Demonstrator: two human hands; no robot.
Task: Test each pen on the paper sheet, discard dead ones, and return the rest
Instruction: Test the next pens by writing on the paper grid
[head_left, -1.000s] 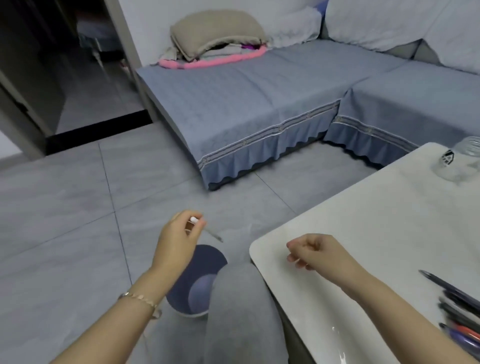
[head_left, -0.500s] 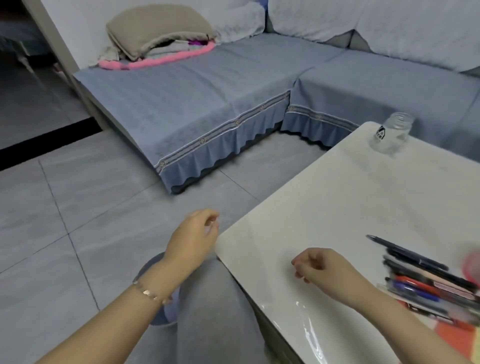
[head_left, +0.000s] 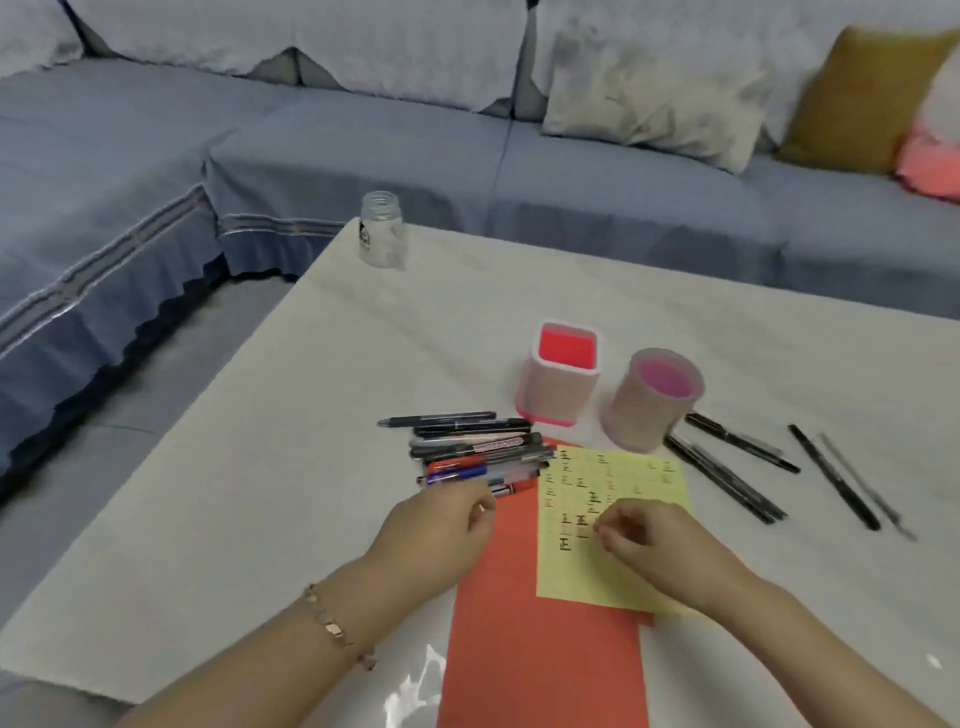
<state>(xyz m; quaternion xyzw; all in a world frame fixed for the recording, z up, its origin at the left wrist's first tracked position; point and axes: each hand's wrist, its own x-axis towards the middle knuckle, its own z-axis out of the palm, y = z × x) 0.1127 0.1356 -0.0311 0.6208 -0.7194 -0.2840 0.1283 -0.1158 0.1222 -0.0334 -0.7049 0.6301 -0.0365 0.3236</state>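
Pens lie heaped; left hand curls at their near edge, can't tell if it grips one; right hand, loosely curled and empty, over the yellow sheet.

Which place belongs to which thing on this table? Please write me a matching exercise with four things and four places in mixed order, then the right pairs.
Things:
1. glass jar
2. square holder
3. yellow sheet
4. pen pile

Places:
a. on the red sheet, under the right hand
b. at the far left corner of the table
c. just left of the round holder
d. just beyond the left hand

Pairs: 1-b, 2-c, 3-a, 4-d.
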